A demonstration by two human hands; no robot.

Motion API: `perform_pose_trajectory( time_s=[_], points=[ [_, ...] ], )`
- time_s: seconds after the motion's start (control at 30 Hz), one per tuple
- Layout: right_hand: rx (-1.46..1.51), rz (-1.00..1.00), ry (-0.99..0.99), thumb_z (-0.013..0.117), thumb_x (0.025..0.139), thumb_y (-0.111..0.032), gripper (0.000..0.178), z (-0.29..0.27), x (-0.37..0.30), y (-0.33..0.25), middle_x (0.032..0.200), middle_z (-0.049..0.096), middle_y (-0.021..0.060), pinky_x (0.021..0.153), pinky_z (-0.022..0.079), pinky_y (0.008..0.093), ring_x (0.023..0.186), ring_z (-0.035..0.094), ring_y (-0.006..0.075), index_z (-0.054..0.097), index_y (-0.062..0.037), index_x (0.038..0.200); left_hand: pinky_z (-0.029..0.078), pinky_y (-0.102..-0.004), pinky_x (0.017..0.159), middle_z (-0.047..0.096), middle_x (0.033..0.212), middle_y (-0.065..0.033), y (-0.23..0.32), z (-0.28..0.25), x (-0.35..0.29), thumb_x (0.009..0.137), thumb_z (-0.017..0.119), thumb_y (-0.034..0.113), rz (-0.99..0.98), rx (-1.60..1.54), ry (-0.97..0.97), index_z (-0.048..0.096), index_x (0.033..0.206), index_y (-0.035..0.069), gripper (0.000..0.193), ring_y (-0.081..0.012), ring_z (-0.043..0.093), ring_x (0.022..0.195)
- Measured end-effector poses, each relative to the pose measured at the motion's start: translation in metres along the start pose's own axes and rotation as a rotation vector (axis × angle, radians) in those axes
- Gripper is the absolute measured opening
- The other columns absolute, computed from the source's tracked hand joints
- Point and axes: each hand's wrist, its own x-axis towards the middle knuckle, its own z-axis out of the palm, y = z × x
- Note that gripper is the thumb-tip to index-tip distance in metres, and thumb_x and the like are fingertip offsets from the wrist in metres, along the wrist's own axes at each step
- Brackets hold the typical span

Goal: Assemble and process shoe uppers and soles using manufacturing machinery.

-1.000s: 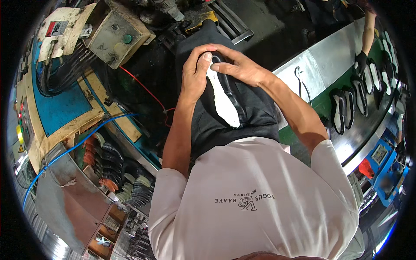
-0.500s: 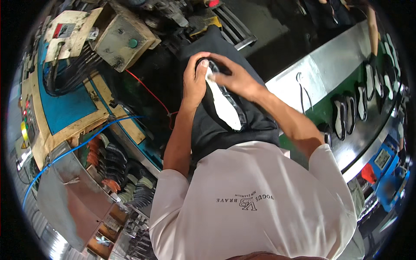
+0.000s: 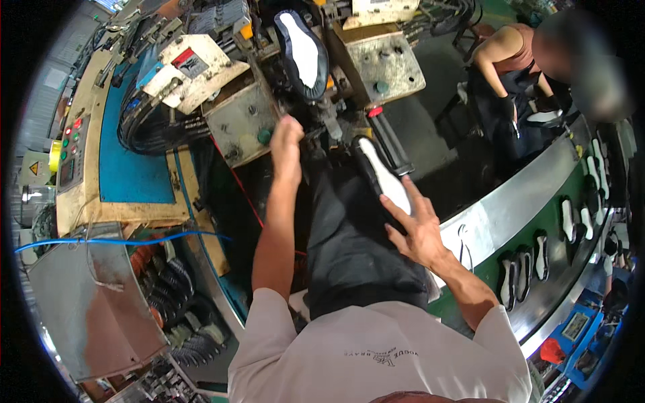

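Observation:
My right hand (image 3: 420, 232) grips the near end of a black shoe upper (image 3: 379, 168) with a white sole face, its fingers spread along both sides. This shoe is tilted above my dark trousers, its far end pointing away. My left hand (image 3: 287, 151) is closed, with the thumb side up, beside a worn metal control box (image 3: 243, 124) with a green button; nothing shows in its fingers. Beyond both hands, another black shoe upper (image 3: 300, 54) with a white bottom sits bottom-up on the machine, apart from my hands.
A second control box (image 3: 386, 70) flanks the machine on the right. At the right runs a metal-edged green conveyor (image 3: 487, 269) carrying several black-and-white shoes. Another person (image 3: 507, 60) sits at the far right with a shoe. A blue hose (image 3: 134, 240) crosses on the left.
My left hand has left the held shoe and moved beside the control box. My right hand has shifted right with the shoe. The view now takes in more of the machine and its mounted shoe.

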Motion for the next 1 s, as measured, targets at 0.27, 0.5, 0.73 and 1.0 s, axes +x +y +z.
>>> perform_pose_trajectory(
  time_s=[0.27, 0.5, 0.73, 1.0],
  points=[
    [-0.305, 0.016, 0.146, 0.083, 0.083, -0.02, 0.075, -0.065, 0.129, 0.004, 0.166, 0.035, 0.0301, 0.106, 0.054, 0.0523, 0.124, 0.059, 0.0471, 0.061, -0.0278, 0.154, 0.052, -0.043, 0.108, 0.059, 0.148, -0.0129, 0.123, 0.081, 0.161, 0.102, 0.072, 0.037, -0.157, -0.267, -0.2, 0.042, 0.16, 0.008, 0.072, -0.0267, 0.06, 0.132],
    [-0.307, -0.116, 0.155, 0.082, 0.086, -0.02, 0.075, -0.047, 0.281, -0.021, 0.166, 0.035, 0.03, 0.11, 0.05, 0.0547, 0.124, 0.058, 0.0518, 0.057, -0.0311, 0.156, 0.043, -0.0443, 0.121, 0.048, 0.163, -0.0147, 0.148, 0.025, 0.039, 0.108, 0.059, 0.029, 0.059, -0.45, -0.343, 0.025, 0.171, 0.008, 0.074, -0.031, 0.053, 0.145],
    [-0.436, -0.104, 0.163, 0.08, 0.088, -0.027, 0.077, 0.035, 0.338, -0.02, 0.17, 0.023, 0.0332, 0.092, 0.06, 0.0529, 0.112, 0.056, 0.0483, 0.052, -0.0358, 0.159, 0.039, -0.0458, 0.123, 0.04, 0.166, -0.0144, 0.097, -0.029, -0.089, 0.101, 0.066, 0.043, -0.045, -0.568, -0.168, 0.02, 0.172, 0.008, 0.092, -0.032, 0.046, 0.15],
    [-0.367, -0.291, 0.389, 0.081, 0.087, -0.029, 0.072, 0.051, 0.331, -0.013, 0.164, 0.038, 0.0314, 0.125, 0.033, 0.0563, 0.15, 0.038, 0.0511, 0.056, -0.0191, 0.154, 0.038, -0.0459, 0.123, 0.041, 0.166, -0.0135, 0.058, -0.026, -0.162, 0.102, 0.062, 0.041, -0.126, -0.53, -0.014, 0.019, 0.173, 0.01, 0.089, -0.0318, 0.048, 0.147]
  ],
)
